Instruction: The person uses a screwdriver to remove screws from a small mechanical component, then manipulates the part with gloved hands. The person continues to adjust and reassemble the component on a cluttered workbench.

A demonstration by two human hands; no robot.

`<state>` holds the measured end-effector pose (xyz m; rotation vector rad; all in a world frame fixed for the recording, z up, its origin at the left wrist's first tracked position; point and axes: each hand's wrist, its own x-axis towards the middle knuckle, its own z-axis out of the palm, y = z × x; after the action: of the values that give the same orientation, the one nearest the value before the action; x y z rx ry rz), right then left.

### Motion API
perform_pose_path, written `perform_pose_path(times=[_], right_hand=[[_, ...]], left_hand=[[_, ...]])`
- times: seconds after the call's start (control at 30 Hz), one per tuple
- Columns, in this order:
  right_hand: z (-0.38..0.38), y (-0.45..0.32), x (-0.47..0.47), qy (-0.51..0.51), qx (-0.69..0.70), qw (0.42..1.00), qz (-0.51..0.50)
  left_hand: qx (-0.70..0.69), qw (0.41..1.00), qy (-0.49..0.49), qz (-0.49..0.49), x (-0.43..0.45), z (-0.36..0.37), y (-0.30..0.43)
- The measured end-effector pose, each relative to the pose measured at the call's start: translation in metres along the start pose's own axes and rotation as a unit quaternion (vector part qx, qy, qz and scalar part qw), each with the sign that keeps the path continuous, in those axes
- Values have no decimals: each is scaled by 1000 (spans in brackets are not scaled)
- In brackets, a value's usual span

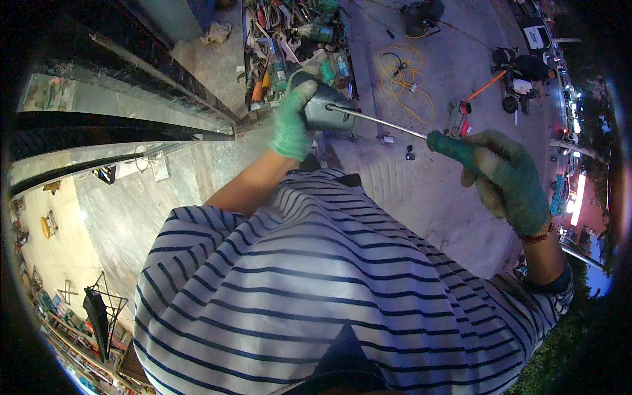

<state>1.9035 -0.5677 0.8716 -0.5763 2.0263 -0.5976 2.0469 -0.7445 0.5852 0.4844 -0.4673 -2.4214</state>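
My left hand (292,121), in a green work glove, grips a dark grey housing (328,106) with a rounded shape, its thumb pressed on the near side. My right hand (508,177), gloved in the same green, is closed around the dark green handle (450,148) of a screwdriver. The long metal shaft (385,123) of the screwdriver runs leftwards to a hole in the housing. The tip is hidden inside or behind the edge of that hole, so I cannot tell what it touches.
Beyond the housing lies a tray (248,54) crowded with wrenches, power tools and orange-handled tools. A yellow hose (382,74) is coiled on the floor. Farther right are a red floor jack (456,118) and a person (535,69) by a wheeled vehicle. Dark metal door frames (148,131) rise at left.
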Motion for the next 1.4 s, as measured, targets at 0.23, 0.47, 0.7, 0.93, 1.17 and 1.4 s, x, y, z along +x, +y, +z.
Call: perform_pose_path(times=[0.23, 0.47, 0.7, 0.93, 1.17, 1.4], right_hand=[[3, 8, -5, 39, -366, 894, -256], [0, 10, 0, 8, -509, 740, -441], [6, -1, -1, -2, -514, 728, -454], [-7, 15, -4, 57, 52, 995, -61], [2, 11, -8, 13, 72, 997, -37], [3, 10, -18, 33, -87, 991, -98]], left_hand=[[34, 997, 7, -72, -4, -2, 0], [14, 986, 52, -156, -10, 6, -2], [7, 965, 74, -250, -5, 6, -2], [-8, 997, 19, -74, -8, 11, -5], [7, 1000, -1, -18, -7, 6, -6], [19, 997, 14, -73, -10, 10, -3]])
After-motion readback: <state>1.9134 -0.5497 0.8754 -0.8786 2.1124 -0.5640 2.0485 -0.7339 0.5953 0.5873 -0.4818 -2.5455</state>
